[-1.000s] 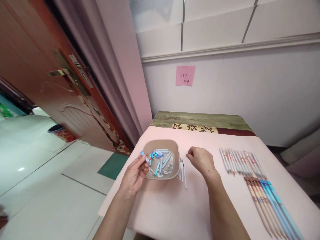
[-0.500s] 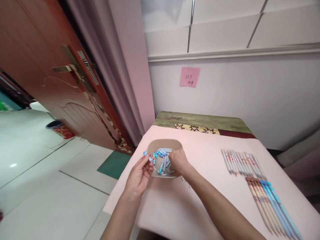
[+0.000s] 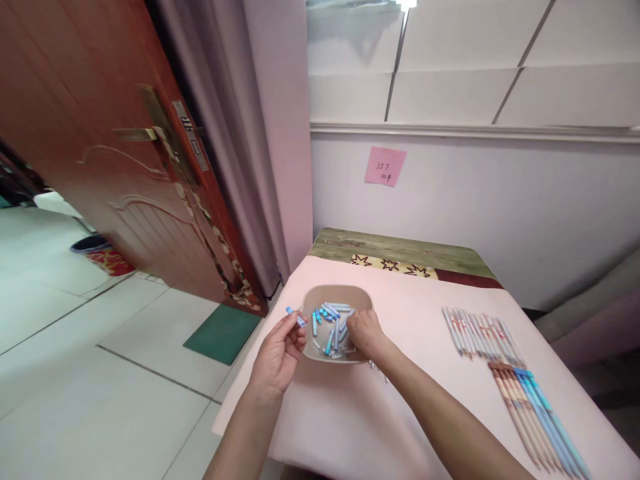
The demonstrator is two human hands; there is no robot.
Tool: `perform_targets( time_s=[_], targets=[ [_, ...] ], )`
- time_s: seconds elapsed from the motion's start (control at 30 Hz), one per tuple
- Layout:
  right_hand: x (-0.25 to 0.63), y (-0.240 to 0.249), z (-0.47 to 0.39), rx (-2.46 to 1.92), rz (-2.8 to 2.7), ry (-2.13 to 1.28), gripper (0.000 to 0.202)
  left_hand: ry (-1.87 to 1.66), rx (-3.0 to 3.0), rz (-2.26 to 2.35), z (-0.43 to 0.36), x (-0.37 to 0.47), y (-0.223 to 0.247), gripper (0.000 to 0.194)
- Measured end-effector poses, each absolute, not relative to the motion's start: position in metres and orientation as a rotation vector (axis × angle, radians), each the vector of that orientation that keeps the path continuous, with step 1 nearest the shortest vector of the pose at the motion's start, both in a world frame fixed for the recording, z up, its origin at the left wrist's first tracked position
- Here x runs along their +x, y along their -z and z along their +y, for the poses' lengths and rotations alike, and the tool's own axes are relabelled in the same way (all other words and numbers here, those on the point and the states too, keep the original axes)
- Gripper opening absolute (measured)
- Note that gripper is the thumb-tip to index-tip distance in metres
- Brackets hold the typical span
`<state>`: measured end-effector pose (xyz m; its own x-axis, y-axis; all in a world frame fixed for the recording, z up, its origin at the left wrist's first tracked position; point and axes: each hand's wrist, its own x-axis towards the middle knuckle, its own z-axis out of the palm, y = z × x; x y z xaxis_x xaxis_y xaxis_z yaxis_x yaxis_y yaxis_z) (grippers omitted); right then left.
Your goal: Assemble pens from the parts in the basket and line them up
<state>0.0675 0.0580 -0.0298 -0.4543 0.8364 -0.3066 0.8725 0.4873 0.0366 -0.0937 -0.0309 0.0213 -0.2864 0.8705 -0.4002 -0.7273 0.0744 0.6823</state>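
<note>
My left hand (image 3: pixel 280 350) pinches a short blue pen piece (image 3: pixel 295 317) between thumb and fingers, at the left rim of a beige plastic bin (image 3: pixel 339 293). Inside the bin lie several blue, turquoise and pale lilac pen pieces (image 3: pixel 336 333), with small clear bits among them. My right hand (image 3: pixel 368 333) reaches over the bin's right side, its fingers closed and pointing down among the pieces. What those fingertips hold, if anything, is hidden.
On the right of the pink-covered table (image 3: pixel 430 400) lies a row of pale printed pen barrels (image 3: pixel 477 333). Nearer me are pens with brown and blue tops (image 3: pixel 537 417). Small bits lie right of the bin. A wall stands behind, and a wooden door (image 3: pixel 125 180) is left.
The view has shifted a little. My left hand still holds the blue piece by the rim, and my right hand remains over the bin's right side among the pieces.
</note>
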Motion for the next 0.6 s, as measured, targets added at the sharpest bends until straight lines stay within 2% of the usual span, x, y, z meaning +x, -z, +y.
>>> perform_targets(
  time_s=[0.1, 0.23, 0.43, 0.5, 0.6],
  targets=[
    [0.066, 0.029, 0.055, 1.490, 2.480, 0.221, 0.033, -1.564, 0.186, 1.014, -0.025, -0.093, -0.026, 0.009],
    [0.067, 0.024, 0.048, 1.573, 2.568, 0.319, 0.013, -1.516, 0.161, 0.999, -0.019, -0.085, -0.024, 0.008],
    [0.086, 0.008, 0.036, 1.784, 2.718, 0.563, 0.019, -1.412, 0.128, 0.942, -0.013, -0.069, -0.013, 0.006],
    [0.096, 0.007, 0.033, 1.898, 2.777, 0.911, 0.018, -1.391, 0.175, 0.930, -0.011, -0.067, -0.011, 0.006],
    [0.109, 0.012, 0.029, 2.056, 2.670, 1.916, 0.024, -1.375, 0.236, 0.946, -0.008, -0.064, -0.007, 0.011]
  ],
)
